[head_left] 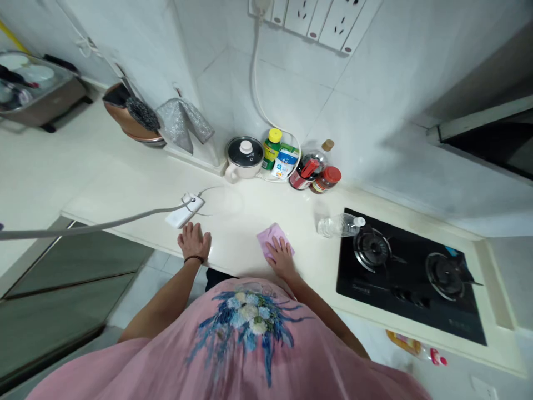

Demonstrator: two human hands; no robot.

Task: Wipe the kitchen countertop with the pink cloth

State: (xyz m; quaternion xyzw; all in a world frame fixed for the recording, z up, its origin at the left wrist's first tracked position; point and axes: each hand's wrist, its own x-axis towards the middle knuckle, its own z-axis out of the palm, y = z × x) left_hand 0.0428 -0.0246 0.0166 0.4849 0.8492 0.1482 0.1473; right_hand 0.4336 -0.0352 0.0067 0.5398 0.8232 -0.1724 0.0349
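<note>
My right hand [282, 256] lies flat on a pink cloth [266, 235], its fingers spread over the fabric on the white countertop [233, 244]. Resting on the counter's front edge, my left hand [194, 240] has its fingers stretched out and holds nothing. Just beyond its fingertips is a white power strip [183, 213] with a grey cord. To the right of the cloth stands a clear plastic bottle [339, 225] with a white cap, close to the stove's left edge.
A black gas stove [403, 278] fills the counter's right side. Along the wall stand a small lidded pot [245, 155], a green bottle [271, 149], a blue-and-white packet [286, 162] and a red-lidded jar [326, 180]. A grey cloth [181, 119] hangs at left, near a dish rack [41, 100].
</note>
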